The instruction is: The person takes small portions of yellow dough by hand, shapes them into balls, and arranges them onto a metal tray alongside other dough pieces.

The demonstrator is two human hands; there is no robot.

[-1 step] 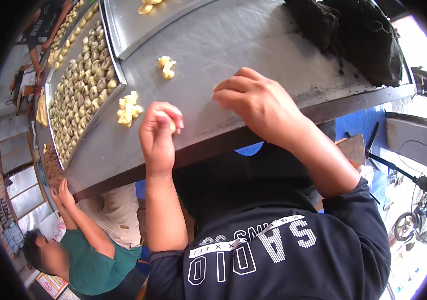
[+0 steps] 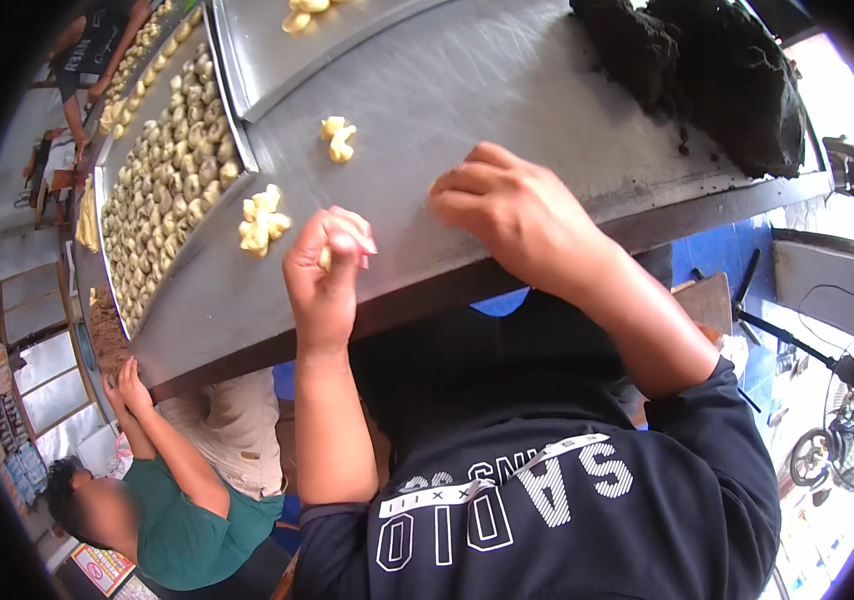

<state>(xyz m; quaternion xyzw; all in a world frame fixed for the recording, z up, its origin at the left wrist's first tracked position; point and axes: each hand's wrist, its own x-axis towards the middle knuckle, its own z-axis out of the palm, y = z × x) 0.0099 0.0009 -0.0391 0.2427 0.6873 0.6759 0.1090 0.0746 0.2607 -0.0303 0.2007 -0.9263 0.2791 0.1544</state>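
Left fingers (image 2: 319,228) clasp dough (image 2: 325,258) near a tray (image 2: 248,163) packed with pale balls (image 2: 172,165)

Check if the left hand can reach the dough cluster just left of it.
Likely yes: the left hand is right beside the dough cluster, with nothing visible between them, though it seems to hold a small dough piece, which may hinder pickup.
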